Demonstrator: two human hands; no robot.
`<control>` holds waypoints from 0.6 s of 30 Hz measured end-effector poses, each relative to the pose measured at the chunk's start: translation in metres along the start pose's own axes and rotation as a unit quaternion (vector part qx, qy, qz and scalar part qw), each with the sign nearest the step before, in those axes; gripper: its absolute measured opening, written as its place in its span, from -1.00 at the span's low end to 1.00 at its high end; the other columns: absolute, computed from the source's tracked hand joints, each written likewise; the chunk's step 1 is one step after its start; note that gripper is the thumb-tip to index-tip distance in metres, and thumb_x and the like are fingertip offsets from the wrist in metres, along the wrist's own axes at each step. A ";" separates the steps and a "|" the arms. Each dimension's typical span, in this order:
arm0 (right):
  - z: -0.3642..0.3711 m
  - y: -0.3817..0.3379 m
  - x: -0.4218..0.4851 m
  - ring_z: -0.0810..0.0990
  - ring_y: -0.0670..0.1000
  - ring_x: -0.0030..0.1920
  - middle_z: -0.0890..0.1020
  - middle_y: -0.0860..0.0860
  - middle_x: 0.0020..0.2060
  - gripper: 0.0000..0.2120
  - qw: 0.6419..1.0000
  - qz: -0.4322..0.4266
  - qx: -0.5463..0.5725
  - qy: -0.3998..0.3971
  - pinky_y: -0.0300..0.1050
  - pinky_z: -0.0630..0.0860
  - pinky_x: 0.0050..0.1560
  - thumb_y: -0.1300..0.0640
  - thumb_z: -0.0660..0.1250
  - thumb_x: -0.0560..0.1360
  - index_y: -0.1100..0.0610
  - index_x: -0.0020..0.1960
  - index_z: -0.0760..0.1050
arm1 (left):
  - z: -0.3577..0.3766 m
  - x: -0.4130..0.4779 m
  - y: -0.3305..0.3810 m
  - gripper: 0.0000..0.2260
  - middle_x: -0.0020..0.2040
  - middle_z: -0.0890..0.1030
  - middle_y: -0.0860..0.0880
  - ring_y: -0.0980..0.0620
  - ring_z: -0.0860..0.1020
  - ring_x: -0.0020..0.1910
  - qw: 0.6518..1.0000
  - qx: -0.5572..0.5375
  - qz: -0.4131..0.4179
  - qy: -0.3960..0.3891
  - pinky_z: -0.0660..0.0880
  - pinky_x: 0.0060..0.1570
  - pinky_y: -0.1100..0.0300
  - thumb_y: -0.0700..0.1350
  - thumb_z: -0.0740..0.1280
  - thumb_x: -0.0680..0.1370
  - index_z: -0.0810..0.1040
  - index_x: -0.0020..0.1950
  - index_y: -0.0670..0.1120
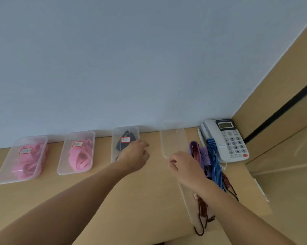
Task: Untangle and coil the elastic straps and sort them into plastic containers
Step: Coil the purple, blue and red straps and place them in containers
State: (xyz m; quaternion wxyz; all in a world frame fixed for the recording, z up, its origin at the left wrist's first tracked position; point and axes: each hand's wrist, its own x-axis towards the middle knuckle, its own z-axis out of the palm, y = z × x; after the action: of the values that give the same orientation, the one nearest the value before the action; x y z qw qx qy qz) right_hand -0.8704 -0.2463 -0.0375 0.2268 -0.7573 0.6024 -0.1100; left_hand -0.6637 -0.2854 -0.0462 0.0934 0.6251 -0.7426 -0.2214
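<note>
Left forearm (69, 200) and right forearm (237, 209) reach over the desk (140, 200) toward clear containers lined up left of the telephone (227, 138).

Just left of the telephone lies a tangle of straps (212, 160), blue, purple and dark striped, trailing toward the camera over a clear tray (186, 198). The right hand (184, 167) is beside the tangle, at the near end of the empty container (174, 140); its fingers are curled, but blur hides whether they grip anything. Further left, the left hand (134, 157) hovers with loosely bent fingers, holding nothing, over the container with black straps (116, 138). Farthest from the telephone sit two containers of pink straps (64, 156).
</note>
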 end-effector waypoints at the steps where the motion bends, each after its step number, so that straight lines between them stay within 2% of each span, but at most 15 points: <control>1: -0.007 0.008 -0.010 0.47 0.01 0.00 0.51 -0.10 -0.11 -0.90 0.999 -0.010 -0.034 0.014 -0.12 0.40 -0.09 0.18 0.25 0.53 0.01 -0.13 0.46 | 0.002 -0.003 0.007 -0.65 0.38 0.49 -0.01 -0.02 0.45 0.34 1.000 -0.010 0.013 -0.019 0.41 0.31 0.08 -0.11 0.18 0.60 0.49 0.37 -0.06; 3: -0.020 0.026 -0.028 0.43 0.02 0.10 0.51 -0.08 0.01 -0.92 0.993 -0.026 -0.107 0.033 -0.12 0.39 0.05 0.13 0.27 0.55 0.03 0.02 0.50 | 0.006 -0.008 0.025 -0.65 0.36 0.52 -0.02 -0.03 0.51 0.29 0.997 -0.028 0.032 -0.058 0.44 0.29 0.07 -0.08 0.19 0.60 0.50 0.37 -0.05; 5: -0.031 0.040 -0.039 0.40 0.03 0.20 0.50 -0.05 0.18 -0.71 0.986 -0.036 -0.163 0.018 -0.07 0.39 0.20 0.08 0.25 0.56 0.04 0.27 0.47 | 0.011 -0.014 0.043 -0.65 0.34 0.55 -0.03 -0.02 0.55 0.24 0.994 -0.068 0.038 -0.079 0.46 0.26 0.08 -0.07 0.21 0.59 0.50 0.37 -0.05; 7: -0.036 0.046 -0.046 0.37 0.04 0.24 0.44 -0.05 0.28 -0.61 0.978 -0.054 -0.201 -0.004 -0.04 0.39 0.22 0.06 0.23 0.56 0.03 0.38 0.38 | 0.015 -0.020 0.058 -0.64 0.32 0.56 -0.03 -0.01 0.55 0.24 0.990 -0.101 0.036 -0.096 0.45 0.26 0.12 -0.08 0.24 0.58 0.50 0.37 -0.06; 11: -0.031 0.050 -0.051 0.35 0.08 0.28 0.32 -0.01 0.40 -0.55 0.958 -0.109 -0.263 -0.042 0.02 0.39 0.22 0.11 0.23 0.54 0.05 0.43 0.31 | 0.018 -0.030 0.074 -0.61 0.35 0.54 -0.01 -0.01 0.53 0.26 0.987 -0.098 0.034 -0.126 0.43 0.31 0.08 -0.05 0.24 0.58 0.46 0.41 -0.04; 14: -0.024 0.056 -0.047 0.38 0.10 0.23 0.26 0.01 0.43 -0.53 0.944 -0.131 -0.296 -0.053 0.04 0.43 0.14 0.17 0.26 0.52 0.06 0.41 0.29 | 0.019 -0.033 0.084 -0.61 0.37 0.53 -0.01 0.01 0.51 0.29 0.987 -0.094 0.021 -0.130 0.41 0.33 0.10 -0.05 0.24 0.59 0.44 0.43 -0.05; 18: -0.024 0.072 -0.041 0.42 0.11 0.11 0.31 0.03 0.37 -0.62 0.938 -0.171 -0.296 -0.060 0.02 0.44 -0.01 0.27 0.25 0.50 0.12 0.30 0.36 | 0.022 -0.035 0.104 -0.62 0.37 0.52 -0.03 0.02 0.50 0.29 0.987 -0.116 -0.010 -0.110 0.39 0.32 0.17 -0.09 0.24 0.61 0.44 0.43 -0.08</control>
State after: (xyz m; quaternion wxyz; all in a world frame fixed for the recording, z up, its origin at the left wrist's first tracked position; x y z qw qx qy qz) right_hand -0.9529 -0.2242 -0.0463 0.0059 -0.8870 0.4545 0.0816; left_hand -0.7584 -0.2345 -0.0143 0.0808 0.5897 -0.7113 -0.3740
